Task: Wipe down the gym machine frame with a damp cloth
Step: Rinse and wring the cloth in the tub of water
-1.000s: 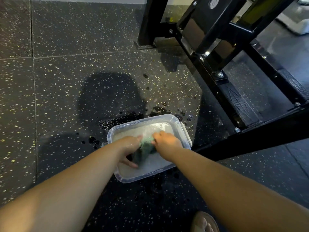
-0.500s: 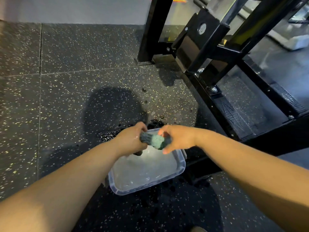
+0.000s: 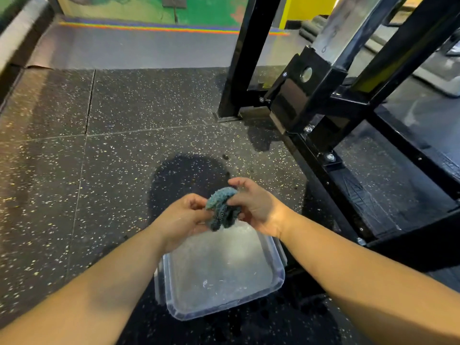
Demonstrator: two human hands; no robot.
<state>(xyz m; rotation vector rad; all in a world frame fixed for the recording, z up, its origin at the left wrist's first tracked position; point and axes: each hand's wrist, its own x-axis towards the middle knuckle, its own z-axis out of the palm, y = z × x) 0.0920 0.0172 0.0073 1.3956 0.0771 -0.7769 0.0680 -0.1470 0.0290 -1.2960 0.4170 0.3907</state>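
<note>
The speckled rubber floor (image 3: 112, 158) fills the left and far side, and the black gym machine frame (image 3: 249, 61) stands on it at the far right. A clear plastic tub (image 3: 219, 275) holding water sits on the floor near the centre, just left of the frame's base. Above its far edge, the left hand (image 3: 184, 217) and right hand (image 3: 256, 207) each pinch one side of a bunched blue-green cloth (image 3: 221, 210) with curled fingers, clear of the frame.
</note>
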